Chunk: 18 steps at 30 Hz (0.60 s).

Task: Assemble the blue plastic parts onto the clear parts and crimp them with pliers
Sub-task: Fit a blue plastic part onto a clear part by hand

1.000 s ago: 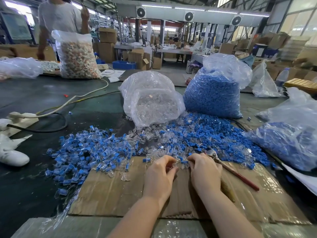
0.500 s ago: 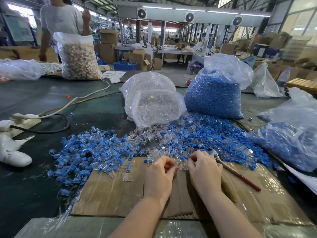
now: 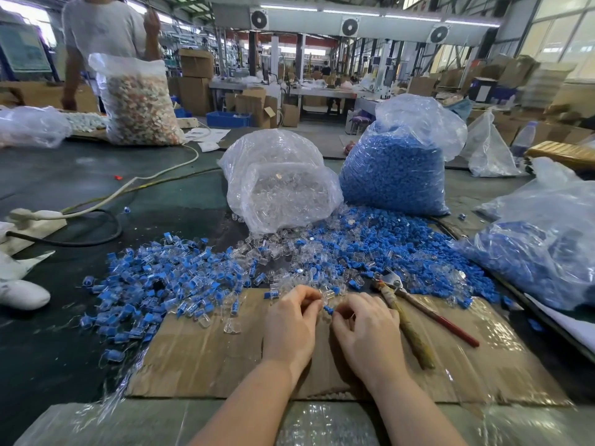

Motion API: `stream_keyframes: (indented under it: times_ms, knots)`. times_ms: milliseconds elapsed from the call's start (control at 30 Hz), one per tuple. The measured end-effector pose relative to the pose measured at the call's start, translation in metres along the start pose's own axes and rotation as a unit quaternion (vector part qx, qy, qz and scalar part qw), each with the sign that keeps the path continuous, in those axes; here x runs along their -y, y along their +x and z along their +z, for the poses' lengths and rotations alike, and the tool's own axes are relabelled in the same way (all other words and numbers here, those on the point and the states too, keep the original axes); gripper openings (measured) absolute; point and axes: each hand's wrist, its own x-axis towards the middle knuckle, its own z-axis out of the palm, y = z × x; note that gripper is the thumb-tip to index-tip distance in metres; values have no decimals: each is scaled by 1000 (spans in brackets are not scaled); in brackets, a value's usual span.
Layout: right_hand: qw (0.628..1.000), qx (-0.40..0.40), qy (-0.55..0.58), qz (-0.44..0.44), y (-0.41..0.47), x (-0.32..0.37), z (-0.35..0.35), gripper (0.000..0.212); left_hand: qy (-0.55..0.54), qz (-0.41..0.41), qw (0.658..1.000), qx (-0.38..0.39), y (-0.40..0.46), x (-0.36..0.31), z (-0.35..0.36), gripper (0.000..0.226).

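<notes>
My left hand (image 3: pixel 291 323) and my right hand (image 3: pixel 365 329) meet over the cardboard sheet (image 3: pixel 206 358). A small blue part (image 3: pixel 328 309) shows between their fingertips, pinched by my right hand. My left hand's curled fingers pinch a clear part (image 3: pixel 318 303), mostly hidden. The pliers (image 3: pixel 415 312), with red and wrapped handles, lie on the cardboard just right of my right hand. Loose blue parts (image 3: pixel 386 246) and clear parts (image 3: pixel 273 249) are heaped beyond the hands. Assembled blue-and-clear pieces (image 3: pixel 151 284) spread to the left.
A bag of clear parts (image 3: pixel 277 185) and a bag of blue parts (image 3: pixel 396 169) stand behind the heap. Another bag of blue pieces (image 3: pixel 547 252) lies at right. A white cable (image 3: pixel 154 178) and power strip run at left. A person (image 3: pixel 106 33) stands at far left.
Both hands pulled back from the heap toward me and came together; a blue part now shows between the fingertips. The pliers have not moved.
</notes>
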Motion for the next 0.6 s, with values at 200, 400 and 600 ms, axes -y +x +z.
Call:
stream_keyframes:
  times_ms: [200,400,600]
  knots:
    - [1000,-10,21,7,0,-3,1,8,21,23,999,17,0,1,1,16]
    - [999,-7,31,14,1,-4,1,12,23,30,999,28,-2,-2,0,21]
    - [998,-7,63,3,1,-3,-2,15,6,40,998,56,-2,-5,-3,26]
